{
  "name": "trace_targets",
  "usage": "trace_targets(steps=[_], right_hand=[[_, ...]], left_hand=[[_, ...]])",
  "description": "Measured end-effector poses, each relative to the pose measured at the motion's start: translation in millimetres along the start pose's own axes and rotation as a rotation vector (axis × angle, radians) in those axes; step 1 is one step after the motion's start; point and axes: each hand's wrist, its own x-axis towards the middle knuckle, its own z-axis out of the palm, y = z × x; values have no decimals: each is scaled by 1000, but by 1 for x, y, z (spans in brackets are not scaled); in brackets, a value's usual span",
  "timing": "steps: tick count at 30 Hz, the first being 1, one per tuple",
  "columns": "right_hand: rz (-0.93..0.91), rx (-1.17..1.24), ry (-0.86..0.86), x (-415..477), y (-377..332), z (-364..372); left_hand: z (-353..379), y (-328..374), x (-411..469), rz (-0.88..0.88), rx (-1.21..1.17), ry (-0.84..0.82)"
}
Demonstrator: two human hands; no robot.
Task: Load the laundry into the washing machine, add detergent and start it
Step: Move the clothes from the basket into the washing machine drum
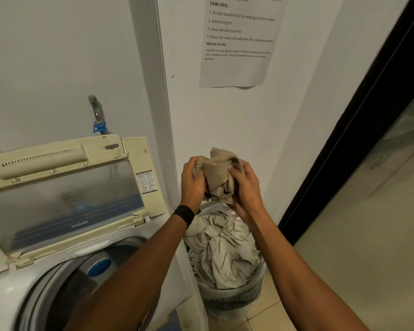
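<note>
Your 2 hands hold 1 bunched beige garment [221,177] just above the laundry basket [234,299]. Your left hand [193,180] curls round its left side and your right hand [247,187] grips its right side, fingers dug into the cloth. The basket stands on the floor just beside the washing machine [10,295], near the wall, heaped with pale laundry [222,247]. The machine's lid [65,199] is raised and its drum [65,295] is open. A black wristband [184,215] circles your left wrist.

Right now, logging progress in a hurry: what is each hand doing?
Left hand: grips the beige garment above the laundry basket.
Right hand: grips the same garment.
</note>
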Motion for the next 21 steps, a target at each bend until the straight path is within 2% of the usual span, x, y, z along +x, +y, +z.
trace_targets(steps=[3,6,11,15,18,21], right_hand=[[54,-39,-47,-8,15,21],[119,-112,-110,-19,35,46],[149,-176,-323,-47,89,102],[136,-282,-499,-75,121,150],[154,-317,-596,-96,136,183],[138,-347,-664,-109,154,203]], left_hand=[[-14,-5,-7,-26,139,69],[-46,-8,-23,-51,261,241],[-131,-8,-52,-119,222,439],[-204,-2,-86,-25,314,589],[-247,-1,-110,5,370,730],[-271,2,-130,-8,411,803]])
